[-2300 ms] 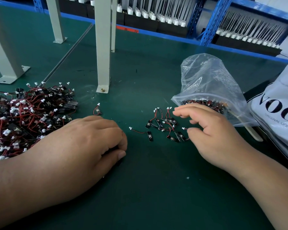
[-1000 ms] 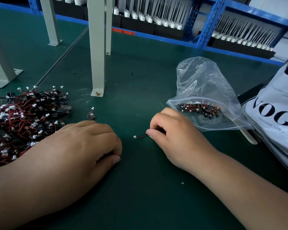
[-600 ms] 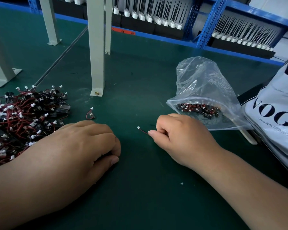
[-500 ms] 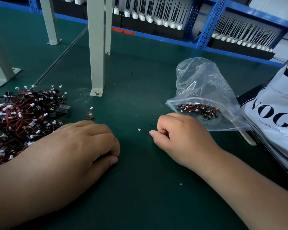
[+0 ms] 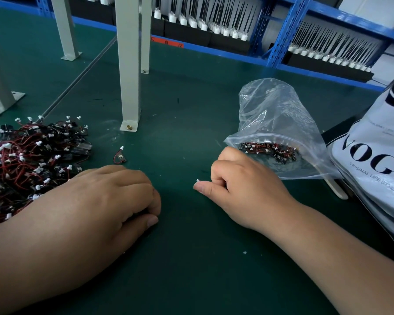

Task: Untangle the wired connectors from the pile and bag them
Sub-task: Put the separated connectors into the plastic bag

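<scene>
A tangled pile of wired connectors [image 5: 30, 164], red and black leads with white plugs, lies at the left of the green mat. One loose connector [image 5: 120, 155] sits just right of it. My left hand [image 5: 105, 201] rests on the mat beside the pile with its fingers curled under; nothing shows in it. My right hand [image 5: 241, 189] grips a bunch of gathered connectors, with only one white plug tip [image 5: 197, 180] poking out by the thumb. Just behind that hand stands a clear zip bag [image 5: 275, 114], mouth toward me, with several connectors [image 5: 268, 150] inside.
A grey metal post [image 5: 129, 87] is bolted to the mat between the pile and the bag, with more posts [image 5: 65, 30] further left. A white printed plastic bag [image 5: 378, 160] lies at the right edge. Blue shelving [image 5: 284, 30] with racks of parts runs along the back.
The small group of connectors loose on the mat has been swept into my right hand, and the trailing lead has been drawn in until only its plug shows. My left hand has stayed put.
</scene>
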`<state>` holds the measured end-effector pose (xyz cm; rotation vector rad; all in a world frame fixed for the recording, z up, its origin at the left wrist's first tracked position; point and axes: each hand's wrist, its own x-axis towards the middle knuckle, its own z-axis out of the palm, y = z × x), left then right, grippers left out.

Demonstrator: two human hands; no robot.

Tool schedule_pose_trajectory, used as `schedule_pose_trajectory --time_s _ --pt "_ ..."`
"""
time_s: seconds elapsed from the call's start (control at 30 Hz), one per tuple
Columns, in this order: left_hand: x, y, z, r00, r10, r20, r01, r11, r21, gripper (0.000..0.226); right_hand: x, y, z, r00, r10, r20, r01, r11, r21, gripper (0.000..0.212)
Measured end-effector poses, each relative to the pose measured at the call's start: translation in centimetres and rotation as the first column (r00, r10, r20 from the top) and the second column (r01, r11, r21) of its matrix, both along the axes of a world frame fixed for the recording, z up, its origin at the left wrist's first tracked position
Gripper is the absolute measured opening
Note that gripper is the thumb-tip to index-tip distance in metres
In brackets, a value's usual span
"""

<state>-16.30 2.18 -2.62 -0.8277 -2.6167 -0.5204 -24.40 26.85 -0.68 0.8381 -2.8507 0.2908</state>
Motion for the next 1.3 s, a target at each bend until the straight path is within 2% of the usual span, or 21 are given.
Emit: schedule_pose_trajectory --time_s 0.13,0.37,0.57,0.63,0.8,0.97,1.17,1.3 --pt "0.0 0.0 0.1 1.000 0.008 0.003 -0.008 1.000 0.003 0.005 0.1 -0.1 0.2 0.999 0.022 -0.032 -0.021 0.999 0.026 0.050" --pt "0.2 0.0 -0.1 0.995 0.083 -0.047 -0.084 0.996 -0.023 0.006 0.4 0.0 0.3 0.995 0.079 -0.064 -0.085 0.990 -0.108 0.047" --pt "-0.7 -0.7 -0.4 0.944 0.304 -0.128 -0.320 0.940 -0.123 0.039 0.3 0.3 0.3 0.990 0.055 -0.128 -0.072 0.989 -0.132 0.026" --pt "-1.1 -1.0 -0.1 0.914 0.396 -0.084 -0.405 0.898 -0.171 0.053 0.2 0.4 0.3 0.993 0.022 -0.116 -0.036 0.992 -0.123 0.013" --pt "-1.5 -1.1 0.1 0.890 0.454 0.046 -0.427 0.864 -0.266 0.070 -0.3 0.4 0.1 0.992 -0.094 -0.084 0.088 0.994 -0.072 0.018" --pt "-1.4 -0.9 0.5 0.898 0.433 0.080 -0.402 0.880 -0.255 0.068 -0.2 0.3 0.0 0.988 -0.128 -0.089 0.127 0.992 -0.016 0.004" --pt "-1.2 -1.0 0.3 0.911 0.410 0.042 -0.389 0.889 -0.240 0.060 -0.3 0.7 0.6 0.995 -0.069 -0.065 0.070 0.998 0.003 0.024" --pt "-1.3 -1.1 0.1 0.918 0.395 0.022 -0.380 0.896 -0.230 0.057 -0.4 1.1 0.9 0.998 -0.033 -0.050 0.032 0.999 -0.022 0.021"
